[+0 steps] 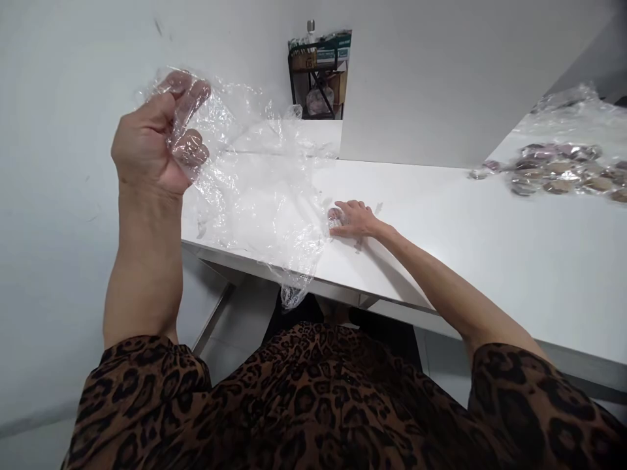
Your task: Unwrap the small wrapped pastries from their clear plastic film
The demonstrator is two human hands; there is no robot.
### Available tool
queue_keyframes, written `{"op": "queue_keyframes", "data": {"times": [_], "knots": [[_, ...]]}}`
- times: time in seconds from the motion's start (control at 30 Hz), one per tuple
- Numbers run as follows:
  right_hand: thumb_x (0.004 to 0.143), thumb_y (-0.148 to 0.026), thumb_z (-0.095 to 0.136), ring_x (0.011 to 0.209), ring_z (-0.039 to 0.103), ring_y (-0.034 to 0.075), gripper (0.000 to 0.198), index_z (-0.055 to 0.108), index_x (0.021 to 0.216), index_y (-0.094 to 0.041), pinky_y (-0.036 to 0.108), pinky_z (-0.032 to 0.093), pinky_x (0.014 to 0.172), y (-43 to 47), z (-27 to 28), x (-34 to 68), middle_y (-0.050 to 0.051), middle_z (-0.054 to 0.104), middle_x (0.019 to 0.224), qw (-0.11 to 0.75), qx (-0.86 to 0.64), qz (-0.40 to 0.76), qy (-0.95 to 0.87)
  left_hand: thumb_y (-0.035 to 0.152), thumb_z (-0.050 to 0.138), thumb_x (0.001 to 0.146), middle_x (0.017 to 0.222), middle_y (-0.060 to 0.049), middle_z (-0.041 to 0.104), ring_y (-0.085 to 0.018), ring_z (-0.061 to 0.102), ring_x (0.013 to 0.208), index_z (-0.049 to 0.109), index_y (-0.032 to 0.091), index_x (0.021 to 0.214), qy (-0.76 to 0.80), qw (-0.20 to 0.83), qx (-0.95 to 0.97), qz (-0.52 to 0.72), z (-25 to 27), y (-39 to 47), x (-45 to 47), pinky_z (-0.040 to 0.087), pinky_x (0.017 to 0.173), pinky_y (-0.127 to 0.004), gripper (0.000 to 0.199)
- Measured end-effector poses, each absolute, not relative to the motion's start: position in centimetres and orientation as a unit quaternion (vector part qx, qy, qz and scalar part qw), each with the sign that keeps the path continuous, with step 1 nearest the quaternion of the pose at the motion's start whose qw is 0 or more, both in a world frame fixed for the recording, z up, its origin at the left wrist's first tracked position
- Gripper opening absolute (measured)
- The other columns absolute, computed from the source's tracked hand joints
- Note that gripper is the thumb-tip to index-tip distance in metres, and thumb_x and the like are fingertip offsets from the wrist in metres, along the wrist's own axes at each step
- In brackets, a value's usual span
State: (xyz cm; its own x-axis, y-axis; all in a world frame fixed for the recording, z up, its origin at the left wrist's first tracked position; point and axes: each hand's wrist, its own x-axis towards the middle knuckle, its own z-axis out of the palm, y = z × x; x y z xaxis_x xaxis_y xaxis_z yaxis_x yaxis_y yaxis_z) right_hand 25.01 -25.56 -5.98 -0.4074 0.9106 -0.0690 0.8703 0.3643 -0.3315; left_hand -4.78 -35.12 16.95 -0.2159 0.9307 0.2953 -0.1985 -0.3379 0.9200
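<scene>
In the head view, read as a clock face around its middle, the left hand (159,134) is raised at 10 o'clock, fingers curled in and closed on crinkled clear plastic film (249,189) that covers their tips. The film stretches from that hand toward the middle, spreading over the white table (416,196), and its bunched end hangs past the near edge between 6 and 7 o'clock. The right hand (356,219) is low over the tabletop, just off the middle toward 3 o'clock, its thumb and fingers apart about a small round item (335,215) at the film's border; whether they squeeze it I cannot tell. Between 2 and 3 o'clock, far out, lie clear-wrapped round pieces (558,175). A black rack (316,67) stands at 12 o'clock, and a leopard-print garment (318,405) fills 6 o'clock.
</scene>
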Motion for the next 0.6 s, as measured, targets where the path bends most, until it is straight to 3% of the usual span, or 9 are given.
{"op": "queue_keyframes", "data": {"times": [0.13,0.23,0.37,0.5,0.6], "knots": [[0.076,-0.077,0.072,0.149,0.033,0.048,0.110,0.031,0.164,-0.025,0.066,0.029,0.120,-24.5,-5.2,24.1,0.020,0.038,0.164,0.026,-0.506,0.167,-0.846,0.001,0.043,0.100,0.094,0.004,0.076,-0.005,0.063,0.088,0.065,0.018,0.100,0.413,0.418,0.438,0.680,16.2,-35.3,-6.1,0.024,0.042,-0.015,0.028],[0.080,-0.070,0.071,0.139,0.044,0.045,0.092,0.045,0.156,-0.026,0.061,0.035,0.116,-23.9,-5.3,23.3,0.019,0.053,0.151,0.025,-0.488,0.169,-0.856,0.002,0.040,0.101,0.093,0.003,0.077,-0.007,0.066,0.092,0.066,0.018,0.096,0.434,0.412,0.418,0.683,15.9,-35.7,-6.4,0.022,0.041,-0.015,0.032],[0.085,-0.044,0.070,0.113,0.063,0.033,0.050,0.062,0.131,-0.024,0.041,0.049,0.096,-23.8,-5.5,22.6,0.011,0.070,0.118,0.070,-0.504,0.221,-0.832,0.002,0.042,0.100,0.094,0.000,0.077,-0.007,0.065,0.086,0.067,0.017,0.097,0.444,0.414,0.399,0.687,15.6,-35.7,-6.8,0.023,0.041,-0.015,0.030],[0.081,-0.030,0.068,0.092,0.066,0.025,0.021,0.063,0.101,-0.023,0.033,0.047,0.081,-25.7,-5.4,23.0,0.004,0.071,0.094,0.126,-0.518,0.256,-0.806,-0.002,0.046,0.093,0.089,-0.001,0.078,-0.007,0.063,0.081,0.068,0.016,0.095,0.454,0.418,0.398,0.678,15.3,-34.8,-7.4,0.024,0.040,-0.015,0.029],[0.081,-0.036,0.072,0.080,0.063,0.022,0.021,0.058,0.089,-0.023,0.032,0.046,0.071,-29.0,-4.9,25.1,0.002,0.066,0.083,0.205,-0.507,0.350,-0.760,-0.002,0.046,0.093,0.086,0.000,0.079,-0.008,0.066,0.085,0.069,0.017,0.092,0.464,0.446,0.404,0.650,15.4,-34.1,-7.5,0.028,0.039,-0.013,0.029]]}}
